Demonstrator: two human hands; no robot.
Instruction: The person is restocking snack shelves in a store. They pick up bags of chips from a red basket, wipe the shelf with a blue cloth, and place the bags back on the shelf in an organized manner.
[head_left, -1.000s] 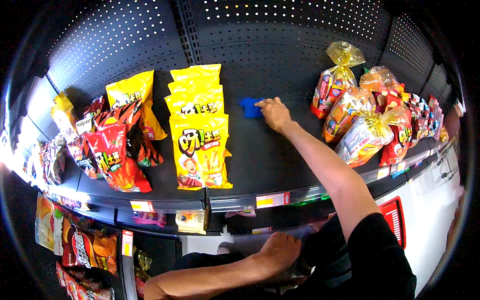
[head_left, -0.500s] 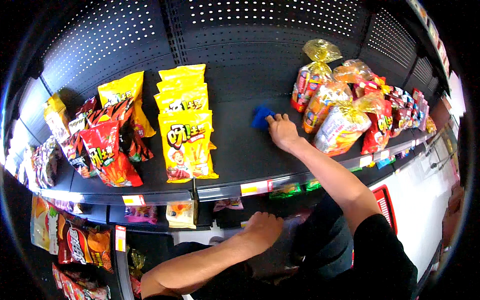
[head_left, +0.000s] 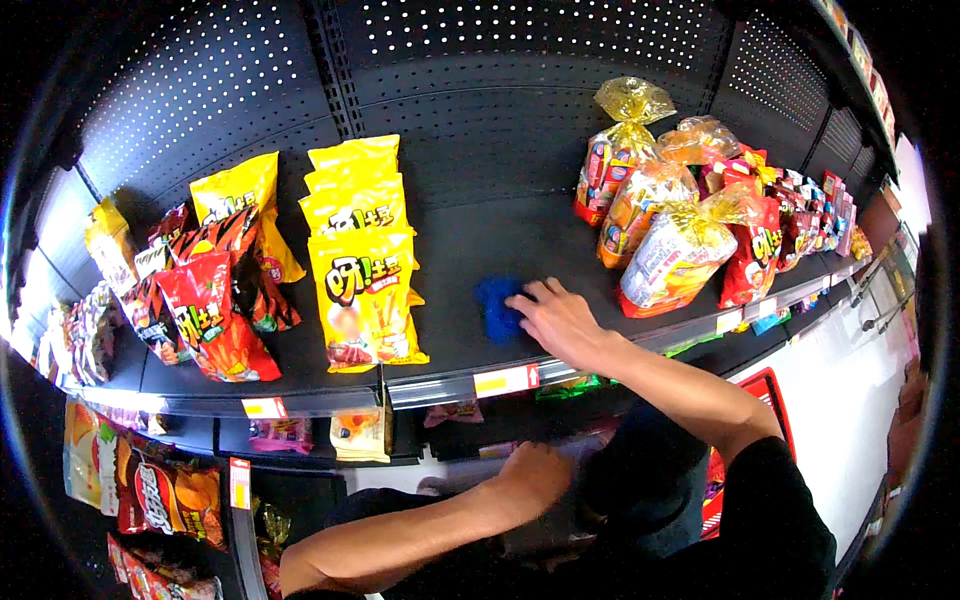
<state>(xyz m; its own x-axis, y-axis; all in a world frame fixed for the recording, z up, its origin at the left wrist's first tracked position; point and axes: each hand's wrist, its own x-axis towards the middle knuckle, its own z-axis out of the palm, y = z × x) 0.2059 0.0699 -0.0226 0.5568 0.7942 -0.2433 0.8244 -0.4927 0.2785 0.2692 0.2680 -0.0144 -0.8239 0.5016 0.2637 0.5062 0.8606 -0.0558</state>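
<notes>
My right hand (head_left: 562,322) reaches over the black shelf (head_left: 455,345), its fingertips pressed onto a crumpled blue cloth (head_left: 497,312) that lies against the shelf surface. To the left of the cloth stands a row of yellow snack bags (head_left: 362,295), one behind another. Gift bags of snacks tied with gold film (head_left: 677,262) stand right of my hand. My left hand (head_left: 540,475) hangs low in front of the shelf, fingers curled in. Whether anything is inside it is hidden.
More bags, among them a red snack bag (head_left: 215,315), crowd the shelf's left end. Price labels (head_left: 506,381) line the front edge. Lower shelves hold other snack packs (head_left: 168,485). A red basket (head_left: 768,400) sits on the floor at right.
My right hand has drawn the blue cloth toward the shelf's front edge and a little left. My left hand has shifted slightly, still curled. The view has moved a little.
</notes>
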